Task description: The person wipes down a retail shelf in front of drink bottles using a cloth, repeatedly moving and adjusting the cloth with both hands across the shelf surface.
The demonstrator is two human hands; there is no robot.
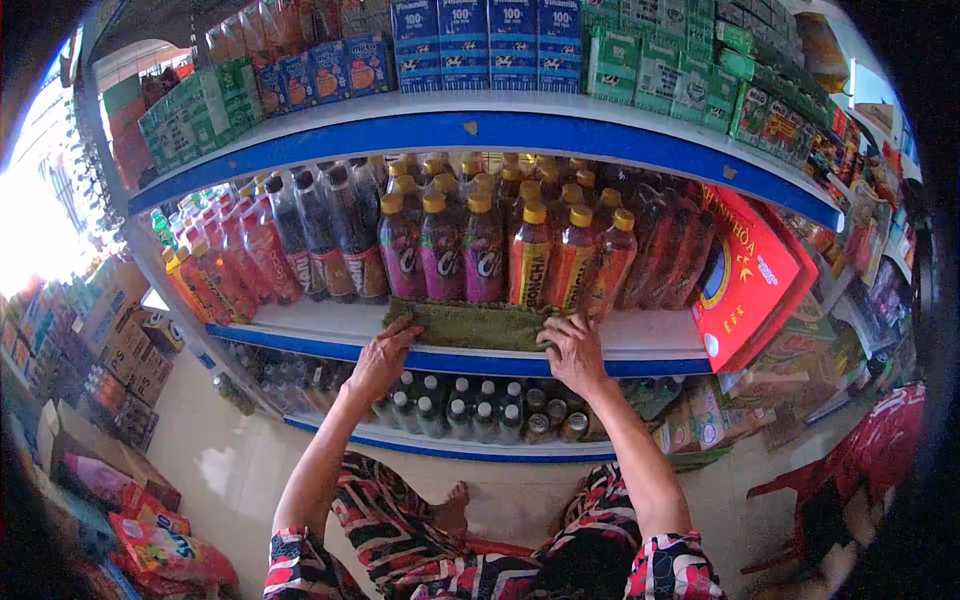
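While green cloth (470, 326) lies nine-to-three along shelf (650, 328), we pinch both ends: left hand (384, 355) at nine, right hand (577, 352) at three, equally near.

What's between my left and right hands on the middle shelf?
In the head view, a green cloth lies between your left hand and right hand.

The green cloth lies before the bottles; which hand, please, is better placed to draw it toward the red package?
Probably the right hand: it touches the green cloth nearer the red package; the left hand touches the far end.
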